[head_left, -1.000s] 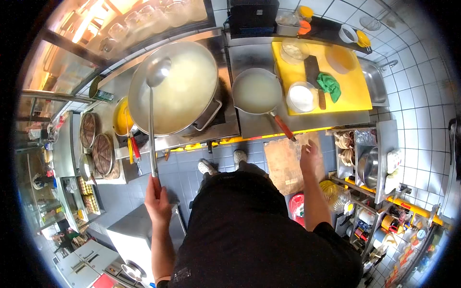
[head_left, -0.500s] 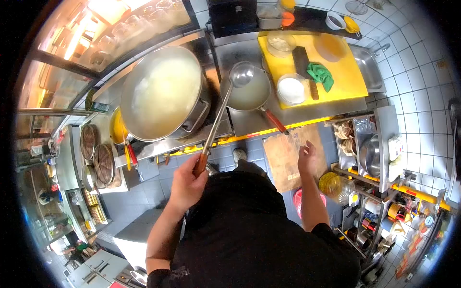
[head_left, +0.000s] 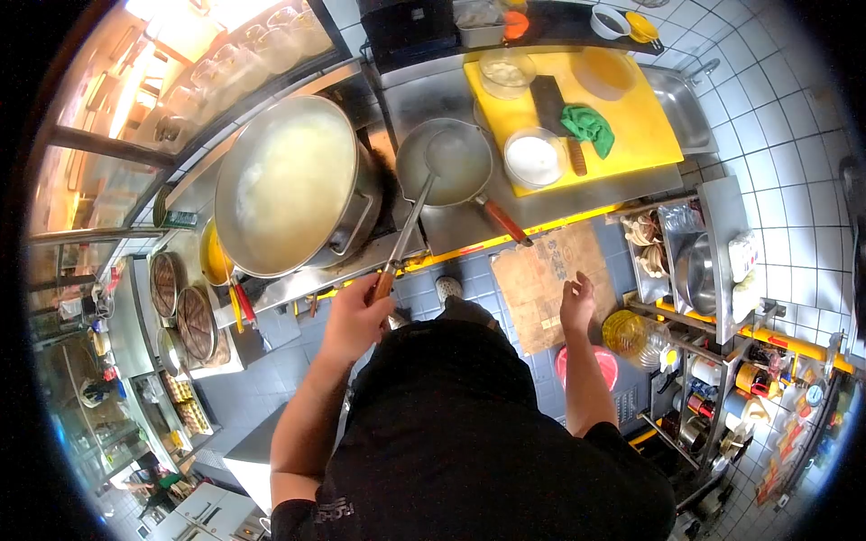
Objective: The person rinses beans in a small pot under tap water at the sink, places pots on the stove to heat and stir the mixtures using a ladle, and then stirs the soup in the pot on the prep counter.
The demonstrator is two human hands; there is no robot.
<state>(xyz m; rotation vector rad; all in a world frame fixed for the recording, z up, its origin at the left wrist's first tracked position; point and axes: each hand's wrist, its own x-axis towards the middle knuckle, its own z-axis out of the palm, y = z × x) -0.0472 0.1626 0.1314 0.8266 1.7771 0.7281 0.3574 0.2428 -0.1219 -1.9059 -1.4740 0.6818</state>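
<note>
My left hand (head_left: 354, 317) is wrapped round the wooden grip of a long-handled ladle (head_left: 416, 216). The ladle's bowl lies low inside a saucepan (head_left: 488, 162) of cloudy liquid and looks partly sunk in it. The pan's red-brown handle (head_left: 505, 222) points toward my right side, with no hand on it. My right hand (head_left: 578, 302) hangs in the air over a flattened cardboard sheet (head_left: 532, 316) on the floor, its fingers loosely bent and apart, holding nothing. Left of the pan stands a large stockpot (head_left: 361, 194) of pale, steaming liquid.
A yellow cutting board (head_left: 631, 153) carries a cleaver (head_left: 548, 104), a green cloth (head_left: 588, 129), a tub of white contents (head_left: 534, 159) and other containers. Right of it is a sink (head_left: 677, 99). A shelf unit (head_left: 722, 243) and a pink basin (head_left: 586, 365) are near my right arm.
The ladle's bowl has gone down from above the pan's rim into the cloudy liquid. My left hand has moved slightly left and up in view. The camera view has shifted a little.
</note>
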